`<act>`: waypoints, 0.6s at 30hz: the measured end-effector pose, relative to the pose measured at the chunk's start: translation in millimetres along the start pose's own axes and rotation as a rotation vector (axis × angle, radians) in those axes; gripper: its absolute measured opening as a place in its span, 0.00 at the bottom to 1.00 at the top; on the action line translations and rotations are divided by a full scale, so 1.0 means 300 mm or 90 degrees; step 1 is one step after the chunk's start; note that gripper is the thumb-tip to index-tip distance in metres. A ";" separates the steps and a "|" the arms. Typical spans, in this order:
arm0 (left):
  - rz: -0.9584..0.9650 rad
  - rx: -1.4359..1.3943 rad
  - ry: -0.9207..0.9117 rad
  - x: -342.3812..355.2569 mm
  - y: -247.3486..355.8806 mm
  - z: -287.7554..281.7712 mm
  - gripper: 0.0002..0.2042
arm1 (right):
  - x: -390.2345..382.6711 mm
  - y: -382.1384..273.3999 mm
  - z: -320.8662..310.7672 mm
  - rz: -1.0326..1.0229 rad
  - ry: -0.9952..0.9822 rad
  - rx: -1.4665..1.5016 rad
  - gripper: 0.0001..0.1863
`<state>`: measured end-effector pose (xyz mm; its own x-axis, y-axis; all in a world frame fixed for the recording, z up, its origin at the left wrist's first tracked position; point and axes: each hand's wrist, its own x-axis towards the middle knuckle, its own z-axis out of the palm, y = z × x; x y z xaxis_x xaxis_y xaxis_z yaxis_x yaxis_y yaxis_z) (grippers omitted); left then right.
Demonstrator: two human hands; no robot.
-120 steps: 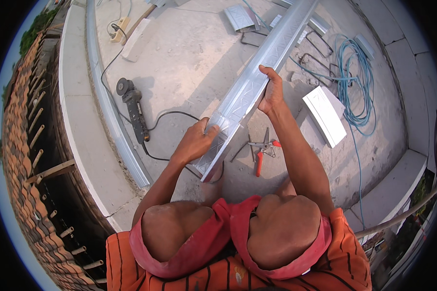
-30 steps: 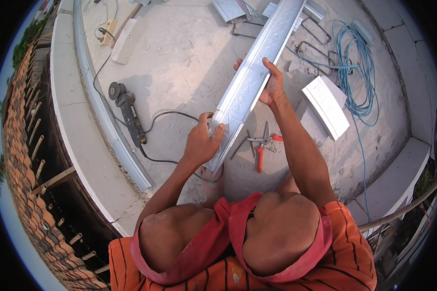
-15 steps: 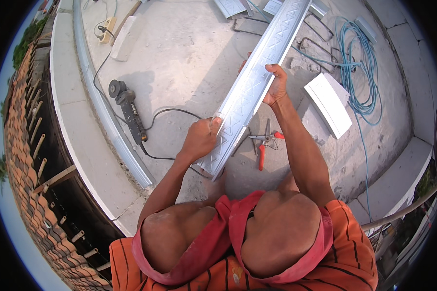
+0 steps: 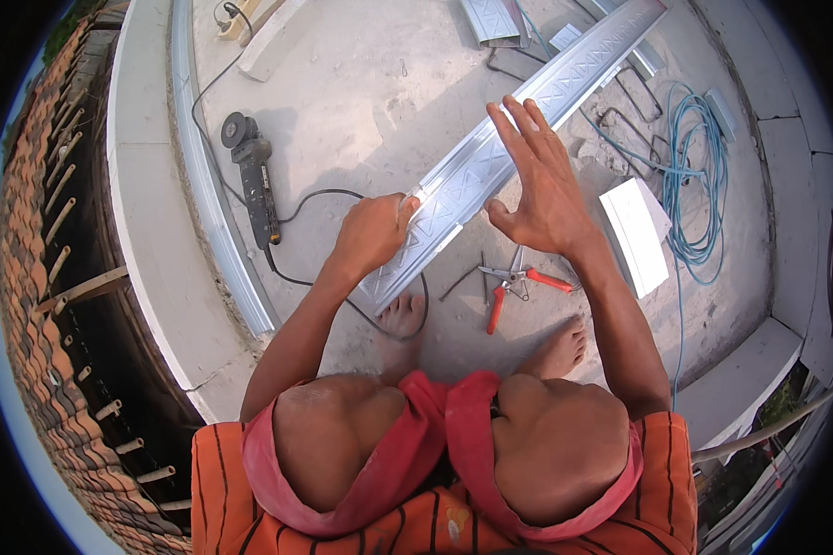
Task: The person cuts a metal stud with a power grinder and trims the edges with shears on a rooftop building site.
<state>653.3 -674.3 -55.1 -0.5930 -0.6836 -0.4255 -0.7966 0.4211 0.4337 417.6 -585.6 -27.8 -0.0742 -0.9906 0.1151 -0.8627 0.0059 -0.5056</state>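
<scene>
A long silvery metal profile (image 4: 477,176), stamped with a row of triangles, runs from near my feet up to the far right. Around its left edge, close to the near end, my left hand (image 4: 375,233) is closed with the thumb on top. My right hand (image 4: 548,190) is open beside the profile's right edge, fingers stretched and thumb apart; its fingertips overlap the metal in this view, and I cannot tell whether they touch. Between the profile and my right foot lie red-handled tin snips (image 4: 518,282) with their handles spread.
An angle grinder (image 4: 253,176) lies at left, its black cord looping under the profile. A coiled blue hose or cable (image 4: 699,199), a white block (image 4: 634,236) and bent metal rods (image 4: 620,120) lie at right. A low wall (image 4: 143,185) borders a drop toward a tiled roof.
My right hand has let go of the profile and opened out. The profile's far end has swung to the right and appears lower. My left hand keeps its hold.
</scene>
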 end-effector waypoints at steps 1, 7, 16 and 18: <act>0.001 0.005 0.004 0.008 0.007 0.000 0.24 | 0.011 -0.040 -0.003 -0.077 -0.110 -0.064 0.56; 0.029 -0.027 0.092 -0.007 0.009 -0.002 0.19 | 0.110 0.002 0.170 -0.336 -0.227 -0.193 0.52; -0.086 0.109 0.171 -0.013 0.033 0.014 0.14 | 0.197 0.019 0.205 -0.377 -0.151 -0.076 0.36; -0.098 0.126 0.176 0.001 0.034 0.015 0.14 | 0.202 0.025 0.205 -0.372 -0.149 -0.066 0.35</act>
<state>644.5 -667.6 -54.6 -0.4322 -0.8717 -0.2311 -0.8972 0.3898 0.2076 437.4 -653.9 -77.2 0.5248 -0.8377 0.1513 -0.7723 -0.5433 -0.3291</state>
